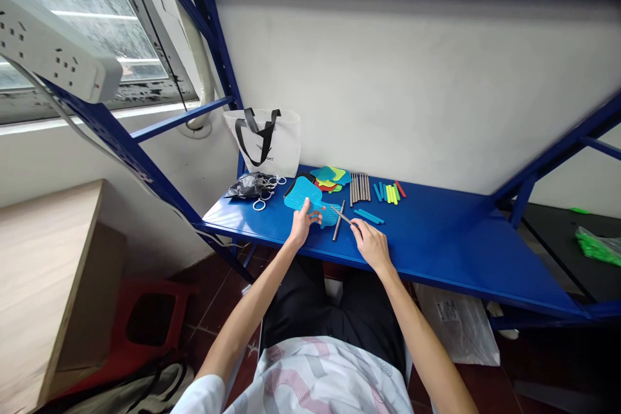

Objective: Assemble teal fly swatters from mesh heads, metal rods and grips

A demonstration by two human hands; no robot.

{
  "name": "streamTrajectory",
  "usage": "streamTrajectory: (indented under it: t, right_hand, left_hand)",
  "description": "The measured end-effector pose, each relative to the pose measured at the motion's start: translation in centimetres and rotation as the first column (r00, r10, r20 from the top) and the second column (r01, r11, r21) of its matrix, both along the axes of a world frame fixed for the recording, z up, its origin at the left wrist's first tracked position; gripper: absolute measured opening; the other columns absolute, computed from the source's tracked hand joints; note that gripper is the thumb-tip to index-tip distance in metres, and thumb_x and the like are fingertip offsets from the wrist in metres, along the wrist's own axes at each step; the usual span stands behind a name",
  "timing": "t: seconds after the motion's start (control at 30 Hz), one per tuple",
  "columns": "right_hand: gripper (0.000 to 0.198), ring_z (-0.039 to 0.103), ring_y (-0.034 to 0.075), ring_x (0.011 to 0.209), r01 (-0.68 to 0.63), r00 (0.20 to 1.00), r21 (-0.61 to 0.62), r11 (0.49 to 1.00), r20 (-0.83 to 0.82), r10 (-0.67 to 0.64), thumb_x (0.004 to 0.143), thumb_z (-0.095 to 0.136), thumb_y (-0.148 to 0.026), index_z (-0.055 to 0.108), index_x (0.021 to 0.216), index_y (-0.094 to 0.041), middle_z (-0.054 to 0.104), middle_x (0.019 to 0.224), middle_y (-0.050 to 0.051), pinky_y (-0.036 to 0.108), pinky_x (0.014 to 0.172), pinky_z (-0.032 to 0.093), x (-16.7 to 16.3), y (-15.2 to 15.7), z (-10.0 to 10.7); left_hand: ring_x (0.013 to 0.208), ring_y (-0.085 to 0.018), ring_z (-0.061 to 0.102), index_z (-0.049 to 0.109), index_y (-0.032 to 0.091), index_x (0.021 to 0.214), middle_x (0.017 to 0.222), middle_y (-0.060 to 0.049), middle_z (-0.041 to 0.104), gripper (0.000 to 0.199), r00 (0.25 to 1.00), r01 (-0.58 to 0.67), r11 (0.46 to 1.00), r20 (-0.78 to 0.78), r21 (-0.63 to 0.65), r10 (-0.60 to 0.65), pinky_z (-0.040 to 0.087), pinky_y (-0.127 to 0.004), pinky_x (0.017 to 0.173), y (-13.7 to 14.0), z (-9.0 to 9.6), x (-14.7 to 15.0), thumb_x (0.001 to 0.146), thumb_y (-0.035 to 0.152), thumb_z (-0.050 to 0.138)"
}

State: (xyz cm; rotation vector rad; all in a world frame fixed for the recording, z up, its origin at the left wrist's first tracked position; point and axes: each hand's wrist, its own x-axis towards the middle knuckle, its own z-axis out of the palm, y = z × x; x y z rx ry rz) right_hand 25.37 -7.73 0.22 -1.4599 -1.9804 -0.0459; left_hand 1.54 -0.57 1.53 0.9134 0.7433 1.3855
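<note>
Right grip (371, 242): pinching one end of a thin grey rod (346, 219) between thumb and fingers, the far end angled toward the left grip (301, 226). Held by its end, it seems, to leave the tip clear and in plain sight.

Left grip: thumb over the face, pinching a blue panel (303, 193) of open mesh near its lower edge. Likely reason: steadies it while leaving most of the mesh uncovered. Second panel (330, 215), also blue, shows between the two grips, close by the rod's tip; cannot tell whether the left fingers touch it.

Loose rod (337, 228) on the counter (436, 233), also between the grips. Blue pair (369, 215) of sticks just beyond the right grip.

Farther past the right grip: row of grey rods (359, 190), side by side; to their right blue sticks (378, 191), yellow sticks (392, 194), red sticks (400, 189). Grouped by colour, presumably to keep kinds apart and easy to pick from.

Beyond the left grip: pile (331, 176) of coloured panels, overlapping, perhaps stacked so to save room. Left of that grip, dark packet (248, 186), white ring (259, 205) beside it.

Farthest: pale bag (287, 142), upright beyond the packet, probably kept back to free the front.
</note>
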Motion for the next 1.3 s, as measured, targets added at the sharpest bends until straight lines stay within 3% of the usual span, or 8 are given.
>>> streamTrajectory:
  t: [0.17,0.33,0.53,0.77,0.97,1.3]
  right_hand:
    - [0.039,0.080,0.024,0.088,0.051,0.998,-0.002,0.999,0.030,-0.050,0.119,0.040,-0.042,0.074,0.123,-0.023,0.084,0.108,0.010,0.029,0.066,0.050,-0.2,-0.1,0.0]
    - [0.038,0.079,0.024,0.082,0.056,0.998,-0.014,0.998,0.019,-0.056,0.118,0.042,-0.043,0.074,0.117,-0.024,0.083,0.102,0.009,0.029,0.062,0.047,-0.1,-0.2,0.1]
    - [0.041,0.079,0.027,0.082,0.017,0.999,-0.026,1.000,-0.031,-0.018,0.118,0.039,-0.049,0.072,0.118,-0.025,0.083,0.101,0.010,0.031,0.061,0.050,-0.1,-0.2,0.1]
    - [0.037,0.081,0.027,0.088,0.022,1.000,-0.005,1.000,0.000,-0.022,0.118,0.041,-0.046,0.071,0.118,-0.024,0.084,0.103,0.010,0.031,0.065,0.049,-0.2,-0.1,0.0]
    - [0.034,0.081,0.026,0.086,0.029,1.000,-0.010,1.000,0.006,-0.028,0.118,0.044,-0.044,0.071,0.117,-0.024,0.084,0.103,0.009,0.031,0.064,0.048,-0.2,-0.1,0.0]
    - [0.036,0.080,0.025,0.084,-0.009,1.000,-0.031,0.999,0.000,0.009,0.118,0.043,-0.046,0.072,0.116,-0.025,0.083,0.102,0.009,0.030,0.063,0.049,-0.2,-0.2,0.0]
  left_hand:
    - [0.075,-0.023,0.070,0.075,0.013,0.085,0.098,-0.018,0.079,0.056,0.992,0.098,0.994,-0.089,0.050,-0.094,0.054,-0.034,0.062,-0.2,-0.1,0.0,0.090,0.069,0.081]
    - [0.069,-0.018,0.065,0.078,0.012,0.080,0.103,-0.019,0.080,0.053,0.989,0.071,0.995,-0.135,0.073,-0.061,0.055,-0.033,0.062,-0.1,-0.4,0.2,0.089,0.064,0.084]
    - [0.067,-0.020,0.068,0.075,0.014,0.077,0.074,-0.010,0.071,0.054,0.993,0.013,0.999,-0.115,0.051,-0.007,0.055,-0.033,0.062,0.0,-0.6,0.1,0.087,0.066,0.084]
    - [0.058,-0.019,0.064,0.073,0.017,0.067,0.068,-0.009,0.073,0.054,0.951,0.066,0.988,-0.310,0.142,-0.019,0.058,-0.036,0.067,-0.6,0.2,0.2,0.087,0.065,0.085]
    - [0.060,-0.019,0.064,0.073,0.018,0.065,0.067,-0.007,0.071,0.049,0.952,0.066,0.982,-0.307,0.178,-0.008,0.056,-0.036,0.068,-0.8,0.6,0.3,0.084,0.060,0.090]
    - [0.061,-0.020,0.065,0.079,0.015,0.072,0.071,-0.010,0.074,0.047,0.974,0.000,0.996,-0.225,0.091,0.020,0.056,-0.035,0.068,-0.3,-0.3,0.1,0.085,0.059,0.090]
